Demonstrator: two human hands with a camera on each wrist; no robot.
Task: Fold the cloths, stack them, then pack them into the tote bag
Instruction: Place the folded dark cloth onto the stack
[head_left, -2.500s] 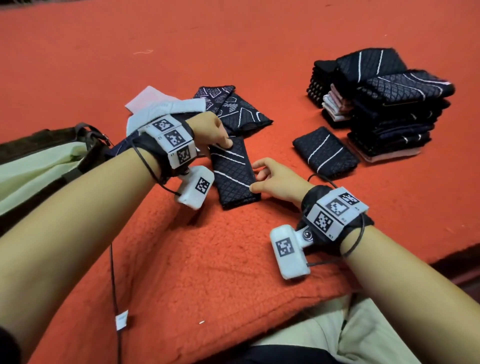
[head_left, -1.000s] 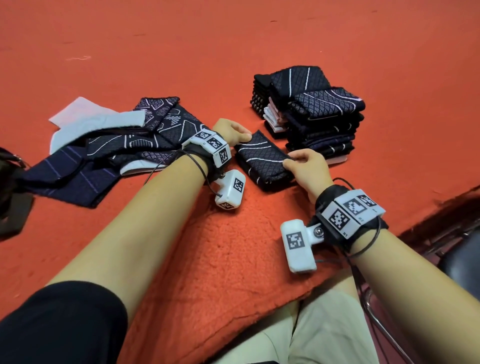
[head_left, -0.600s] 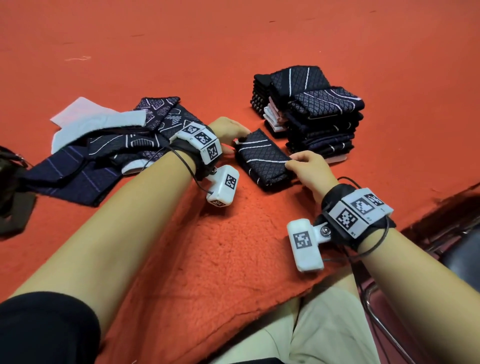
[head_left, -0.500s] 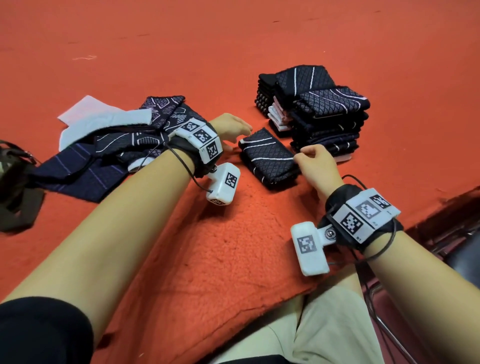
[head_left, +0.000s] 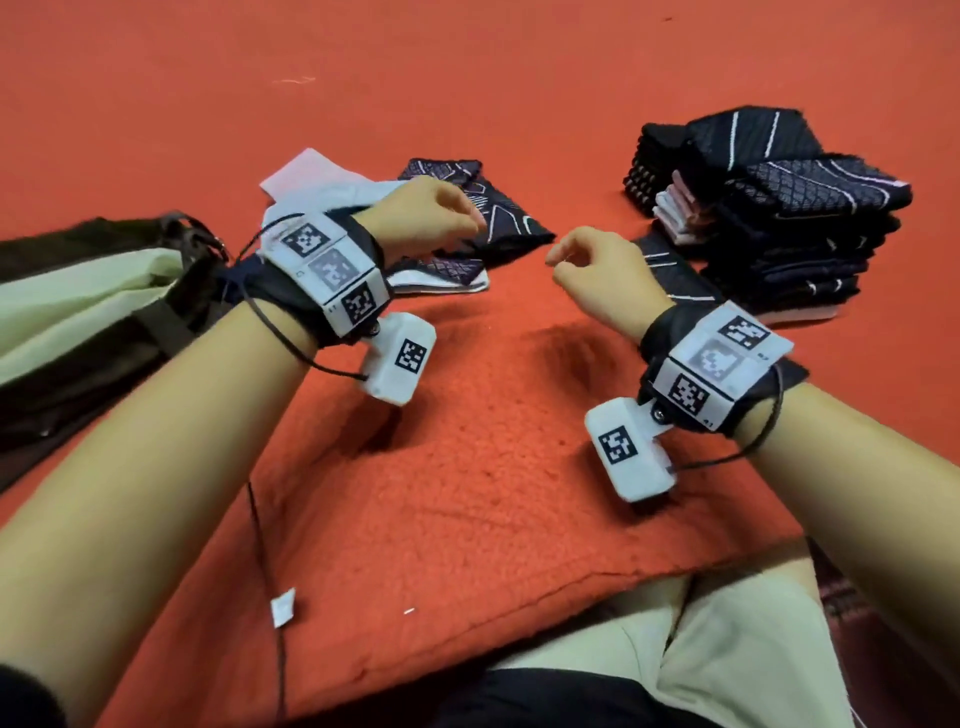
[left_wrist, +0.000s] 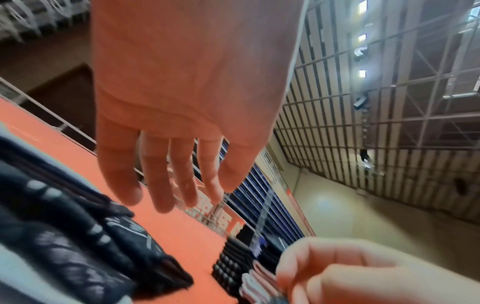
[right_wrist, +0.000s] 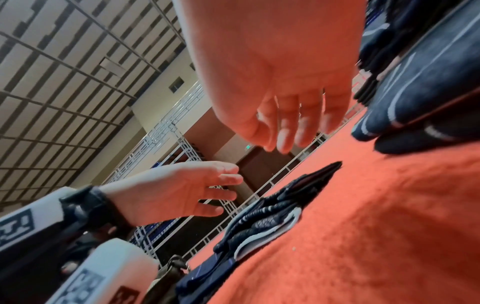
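Observation:
A tall stack of folded dark patterned cloths stands at the right on the red blanket. One folded dark cloth with white stripes lies at the foot of the stack, partly hidden behind my right wrist. A loose pile of unfolded dark cloths and white cloths lies at centre left. My left hand hovers over that pile, fingers relaxed and empty. My right hand hangs in the air beside it with loosely curled fingers that hold nothing. The tote bag lies at the far left.
The red blanket covers the whole surface, and its front edge runs just above my lap. A thin cable with a small white tag trails over the blanket near my left forearm. Bare blanket stretches between my forearms.
Both hands have let go of the folded striped cloth, which now lies beside the stack. They have lifted and moved left toward the unfolded pile. The view swung left, bringing the tote bag in.

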